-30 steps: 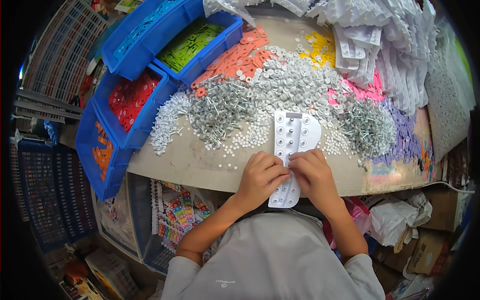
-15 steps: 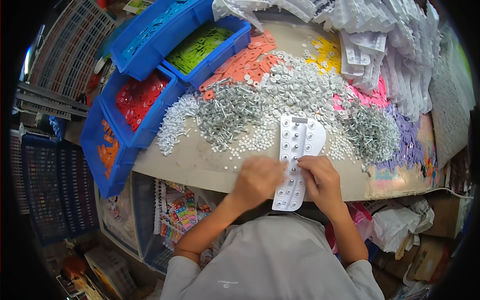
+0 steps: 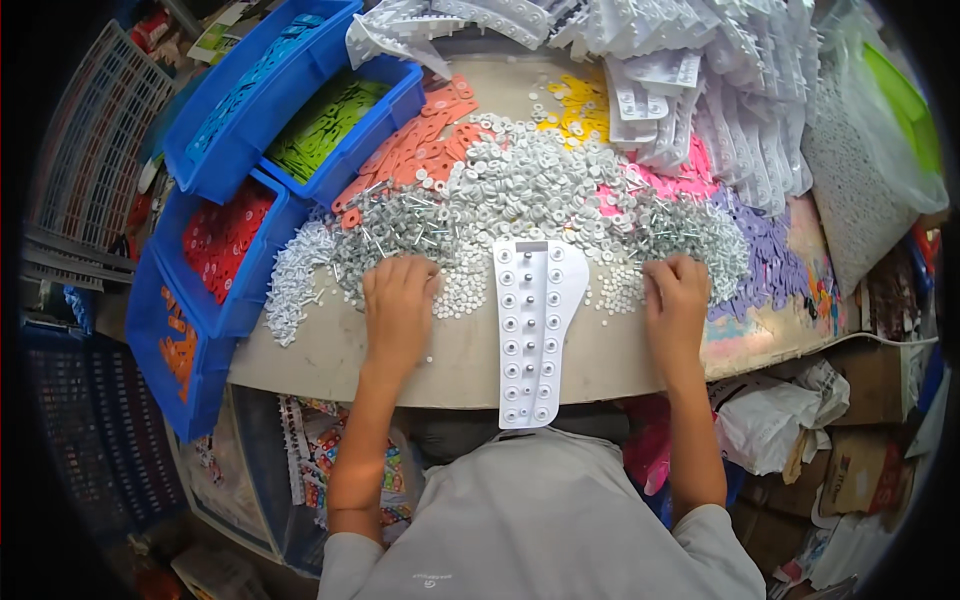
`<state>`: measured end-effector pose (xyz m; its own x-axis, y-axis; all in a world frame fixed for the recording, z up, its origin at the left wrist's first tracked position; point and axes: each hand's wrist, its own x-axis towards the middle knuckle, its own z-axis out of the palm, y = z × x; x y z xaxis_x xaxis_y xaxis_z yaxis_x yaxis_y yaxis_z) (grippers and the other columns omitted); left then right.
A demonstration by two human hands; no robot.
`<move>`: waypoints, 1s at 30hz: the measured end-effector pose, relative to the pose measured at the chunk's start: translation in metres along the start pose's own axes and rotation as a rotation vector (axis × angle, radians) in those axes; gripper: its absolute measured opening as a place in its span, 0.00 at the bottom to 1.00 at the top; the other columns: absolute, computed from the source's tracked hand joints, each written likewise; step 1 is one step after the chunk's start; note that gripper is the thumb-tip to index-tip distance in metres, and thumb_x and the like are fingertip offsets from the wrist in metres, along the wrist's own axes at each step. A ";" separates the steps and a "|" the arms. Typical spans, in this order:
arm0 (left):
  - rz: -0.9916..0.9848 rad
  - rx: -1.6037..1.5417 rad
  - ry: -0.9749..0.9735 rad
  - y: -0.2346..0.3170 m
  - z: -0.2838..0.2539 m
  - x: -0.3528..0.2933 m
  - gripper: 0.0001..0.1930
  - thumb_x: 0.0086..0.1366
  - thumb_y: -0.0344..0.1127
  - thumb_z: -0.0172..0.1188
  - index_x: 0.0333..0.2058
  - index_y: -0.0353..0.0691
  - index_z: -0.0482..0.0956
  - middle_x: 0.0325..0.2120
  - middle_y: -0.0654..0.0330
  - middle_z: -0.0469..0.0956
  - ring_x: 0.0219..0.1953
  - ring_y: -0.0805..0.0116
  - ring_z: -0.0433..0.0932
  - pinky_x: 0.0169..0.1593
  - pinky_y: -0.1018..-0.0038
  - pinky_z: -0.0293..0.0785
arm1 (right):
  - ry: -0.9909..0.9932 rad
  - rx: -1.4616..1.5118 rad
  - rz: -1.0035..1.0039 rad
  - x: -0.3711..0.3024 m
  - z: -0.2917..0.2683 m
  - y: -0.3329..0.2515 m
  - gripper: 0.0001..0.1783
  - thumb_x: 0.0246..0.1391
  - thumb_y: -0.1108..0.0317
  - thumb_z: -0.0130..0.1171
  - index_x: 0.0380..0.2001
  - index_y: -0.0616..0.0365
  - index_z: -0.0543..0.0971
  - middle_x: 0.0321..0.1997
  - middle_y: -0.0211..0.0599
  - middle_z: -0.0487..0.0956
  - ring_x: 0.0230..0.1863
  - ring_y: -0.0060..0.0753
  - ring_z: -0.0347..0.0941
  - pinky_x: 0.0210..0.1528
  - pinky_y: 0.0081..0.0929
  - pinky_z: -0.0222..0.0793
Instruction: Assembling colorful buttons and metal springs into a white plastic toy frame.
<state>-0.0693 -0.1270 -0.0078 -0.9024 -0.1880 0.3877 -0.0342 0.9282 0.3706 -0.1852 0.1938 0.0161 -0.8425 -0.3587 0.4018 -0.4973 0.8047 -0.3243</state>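
A white plastic plate [image 3: 575, 285], wider on one side near its far end, lies between my hands. Its near end reaches the table's front edge. Round sockets line both its sides, and metal pegs run down the middle. My left hand [image 3: 396, 312] is at the near edge of the left heap of silvery metal pins [image 3: 390, 236], fingers curled and pressed together. My right hand [image 3: 676, 308], fingers bent into a pinch, touches the near edge of the right heap of pins [image 3: 695, 240]. What either hand's fingertips hold is hidden. Small white rings [image 3: 462, 285] lie beside my left hand.
White discs [image 3: 530, 175] are heaped beyond the plate. Blue bins [image 3: 300, 215] at left hold coloured strips. Coral strips [image 3: 420, 135], yellow ones [image 3: 582, 105], pink ones [image 3: 690, 170] and purple ones [image 3: 765, 255] lie around. Stacked white plates [image 3: 745, 90] rise at far right.
Both hands have left the white plate and moved apart: the left to the left pin heap, the right to the right one. The view has shifted, so the table sits further left.
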 end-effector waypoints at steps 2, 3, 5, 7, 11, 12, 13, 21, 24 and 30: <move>-0.091 -0.191 0.030 0.012 -0.003 -0.004 0.09 0.61 0.25 0.66 0.40 0.39 0.83 0.36 0.59 0.80 0.40 0.59 0.77 0.49 0.64 0.69 | -0.003 -0.046 -0.024 0.004 0.006 0.012 0.05 0.53 0.76 0.65 0.35 0.58 0.81 0.39 0.40 0.75 0.45 0.47 0.71 0.52 0.42 0.65; -0.180 -0.382 0.063 0.020 -0.006 -0.007 0.08 0.61 0.24 0.66 0.40 0.39 0.84 0.35 0.59 0.81 0.38 0.60 0.78 0.46 0.65 0.71 | -0.004 -0.093 -0.046 0.004 0.009 0.016 0.04 0.54 0.76 0.65 0.34 0.58 0.81 0.39 0.39 0.75 0.46 0.47 0.71 0.52 0.42 0.65; -0.132 -0.493 0.028 0.041 -0.020 -0.008 0.09 0.60 0.24 0.67 0.40 0.38 0.84 0.35 0.58 0.82 0.36 0.60 0.78 0.44 0.66 0.73 | -0.036 -0.091 -0.048 0.007 0.009 0.017 0.05 0.55 0.75 0.64 0.36 0.58 0.81 0.40 0.40 0.75 0.46 0.48 0.71 0.53 0.43 0.65; -0.086 -0.602 -0.004 0.054 -0.022 -0.017 0.09 0.60 0.23 0.68 0.39 0.38 0.85 0.34 0.58 0.82 0.34 0.61 0.79 0.42 0.67 0.74 | -0.015 -0.168 -0.068 0.008 0.009 0.014 0.06 0.56 0.76 0.62 0.38 0.58 0.80 0.42 0.41 0.76 0.47 0.48 0.71 0.53 0.43 0.66; 0.007 -0.726 -0.134 0.072 -0.020 -0.034 0.08 0.56 0.25 0.71 0.36 0.39 0.85 0.35 0.60 0.82 0.38 0.61 0.78 0.47 0.67 0.71 | 0.009 0.110 0.015 0.001 -0.003 -0.005 0.06 0.58 0.79 0.58 0.39 0.61 0.78 0.41 0.45 0.77 0.47 0.50 0.72 0.53 0.42 0.66; 0.011 -0.711 -0.179 0.075 -0.019 -0.037 0.08 0.56 0.27 0.72 0.36 0.40 0.85 0.35 0.61 0.82 0.40 0.61 0.77 0.49 0.67 0.69 | -0.018 0.216 0.042 -0.005 -0.003 -0.010 0.06 0.59 0.81 0.55 0.39 0.63 0.77 0.41 0.47 0.77 0.46 0.50 0.72 0.52 0.42 0.66; 0.006 -0.713 -0.182 0.077 -0.016 -0.040 0.08 0.56 0.27 0.72 0.36 0.40 0.85 0.35 0.61 0.82 0.40 0.61 0.77 0.49 0.67 0.69 | -0.023 0.216 0.044 -0.011 -0.002 -0.016 0.06 0.59 0.81 0.55 0.39 0.63 0.77 0.41 0.47 0.77 0.46 0.50 0.72 0.52 0.42 0.66; 0.037 -0.535 -0.168 0.085 -0.012 -0.057 0.08 0.54 0.31 0.73 0.33 0.44 0.85 0.41 0.64 0.77 0.48 0.61 0.73 0.54 0.63 0.61 | 0.041 0.132 0.022 -0.018 -0.001 -0.012 0.07 0.57 0.80 0.58 0.39 0.61 0.78 0.40 0.44 0.77 0.46 0.50 0.71 0.53 0.43 0.65; 0.018 -0.525 -0.137 0.085 -0.011 -0.057 0.08 0.53 0.31 0.74 0.33 0.44 0.85 0.41 0.65 0.77 0.48 0.61 0.73 0.54 0.63 0.61 | 0.001 0.109 0.047 -0.017 -0.005 -0.006 0.06 0.58 0.77 0.59 0.39 0.61 0.79 0.38 0.43 0.78 0.44 0.49 0.72 0.52 0.41 0.65; -0.030 -0.508 -0.100 0.086 -0.014 -0.053 0.08 0.53 0.31 0.74 0.32 0.44 0.85 0.40 0.64 0.77 0.48 0.61 0.72 0.54 0.64 0.61 | -0.199 0.073 0.109 -0.021 0.005 -0.025 0.07 0.57 0.71 0.64 0.32 0.62 0.76 0.31 0.40 0.77 0.38 0.47 0.71 0.45 0.44 0.64</move>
<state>-0.0187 -0.0419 0.0156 -0.9418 -0.1578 0.2969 0.1295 0.6447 0.7534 -0.1560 0.1788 0.0110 -0.9126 -0.3638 0.1864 -0.4088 0.8100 -0.4204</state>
